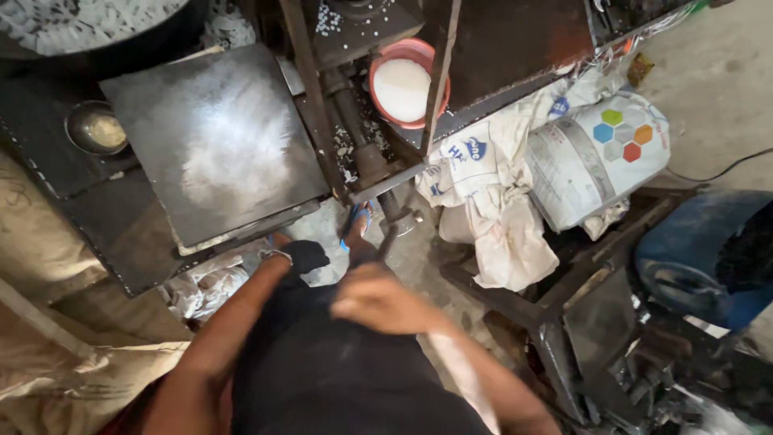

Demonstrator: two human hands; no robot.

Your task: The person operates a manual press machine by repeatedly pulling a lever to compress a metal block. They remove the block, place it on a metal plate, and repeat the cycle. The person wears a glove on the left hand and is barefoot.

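Observation:
My right hand point(378, 302) is blurred, its fingers curled around the lower end of a dark metal lever point(392, 228) that hangs from a greasy machine shaft point(362, 137). My left hand point(304, 256) looks wrapped in a black glove or cloth and reaches forward just below the front edge of a big flat dark metal plate point(217, 137); whether it holds anything is hidden. A foot in a blue sandal point(357, 221) stands on the floor between the two hands. My dark trousers fill the bottom middle.
An orange bowl of white powder point(403, 84) sits in the machine frame at the back. A small metal bowl point(95, 129) is left of the plate. White sacks point(483, 193), a printed sack point(604, 153), a blue drum point(708, 258) and metal scrap point(612, 346) crowd the right.

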